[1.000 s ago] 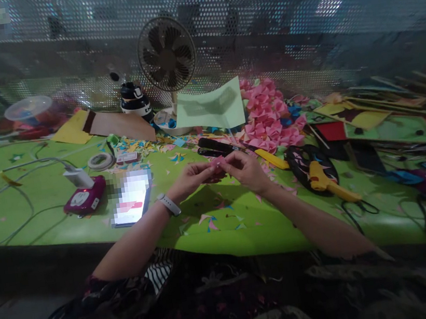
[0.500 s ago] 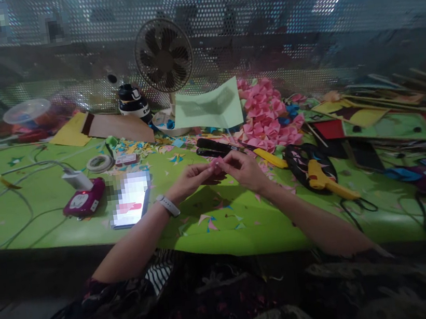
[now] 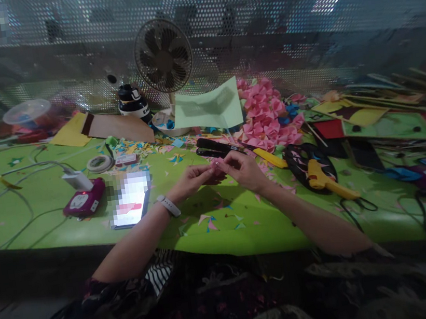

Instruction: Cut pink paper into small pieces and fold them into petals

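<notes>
A small piece of pink paper (image 3: 217,163) is pinched between the fingertips of both my hands, over the middle of the green table. My left hand (image 3: 198,175) grips its left side, thumb and fingers pressed together. From the right, my right hand (image 3: 242,170) closes on the same piece; its exact folded shape is too small to make out. Just behind the hands lies a black stapler-like tool (image 3: 217,146). A yellow-handled cutter (image 3: 270,157) rests beyond my right hand, in front of a heap of folded pink paper pieces (image 3: 264,113).
A lit phone (image 3: 132,197) and a purple power socket (image 3: 84,198) with cables lie left. To the right, a yellow glue gun (image 3: 325,178) rests on a black round holder. Behind stand a fan (image 3: 164,56) and a green sheet (image 3: 210,108). Paper scraps litter the green tabletop (image 3: 246,233).
Both hands stay in nearly the same place, with only slight finger movement on the pink paper. The things on the table have not moved.
</notes>
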Demonstrator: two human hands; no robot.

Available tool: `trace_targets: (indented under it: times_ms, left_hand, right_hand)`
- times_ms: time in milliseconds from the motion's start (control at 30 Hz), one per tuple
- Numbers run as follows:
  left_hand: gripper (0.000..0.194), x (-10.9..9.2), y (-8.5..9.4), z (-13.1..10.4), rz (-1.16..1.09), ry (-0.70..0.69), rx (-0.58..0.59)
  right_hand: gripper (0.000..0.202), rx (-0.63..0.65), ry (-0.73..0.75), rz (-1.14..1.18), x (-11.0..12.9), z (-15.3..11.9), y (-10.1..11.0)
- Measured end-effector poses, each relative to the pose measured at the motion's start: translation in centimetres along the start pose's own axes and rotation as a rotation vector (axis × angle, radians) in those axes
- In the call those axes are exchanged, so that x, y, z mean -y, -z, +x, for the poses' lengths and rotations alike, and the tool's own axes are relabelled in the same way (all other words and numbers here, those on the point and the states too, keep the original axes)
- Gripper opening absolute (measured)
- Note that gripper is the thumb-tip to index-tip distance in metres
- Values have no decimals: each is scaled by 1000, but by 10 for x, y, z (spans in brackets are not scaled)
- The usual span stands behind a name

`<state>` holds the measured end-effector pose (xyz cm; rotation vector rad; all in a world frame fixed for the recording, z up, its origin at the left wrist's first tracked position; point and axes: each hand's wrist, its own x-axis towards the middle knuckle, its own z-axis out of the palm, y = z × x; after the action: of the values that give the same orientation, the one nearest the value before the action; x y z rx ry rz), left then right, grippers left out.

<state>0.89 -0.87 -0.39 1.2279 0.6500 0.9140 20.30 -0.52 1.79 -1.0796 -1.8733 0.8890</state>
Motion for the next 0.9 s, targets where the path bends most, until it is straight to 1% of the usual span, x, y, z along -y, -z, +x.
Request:
trace_targets:
  times_ms: [100, 167, 200, 267, 333, 433, 533, 600, 700, 800, 900]
  left_hand:
    - [53, 0, 0, 0, -7, 29, -6]
    - [54, 0, 0, -1, -22, 57, 5]
    - [53, 0, 0, -1, -34, 73, 14]
    - [49, 0, -1, -1, -64, 109, 37]
    - [43, -1, -1, -2, -92, 155, 49]
    - [33, -3, -1, -3, -123, 224, 45]
    - [33, -6, -2, -4, -136, 268, 52]
    - [34, -7, -2, -5, -98, 286, 81]
    - [33, -6, -2, -5, -26, 257, 101]
    - [38, -4, 0, -4, -1, 200, 106]
    - [44, -2, 5, -2, 16, 170, 123]
  right_hand:
    - [47, -62, 21, -5, -2, 2, 5]
    - [47, -61, 13, -14, -2, 4, 9]
    - [47, -27, 5, -27, -1, 4, 11]
    - [48, 81, 8, -71, 0, 5, 13]
    - [45, 157, 57, -107, 2, 5, 13]
    - [37, 188, 145, -120, 1, 4, 11]
    - [30, 208, 183, -130, 0, 3, 9]
    - [29, 223, 202, -152, 0, 2, 8]
    - [29, 205, 212, -181, 2, 1, 7]
    - [32, 194, 172, -189, 6, 0, 7]
    - [39, 290, 110, -200, 8, 1, 7]
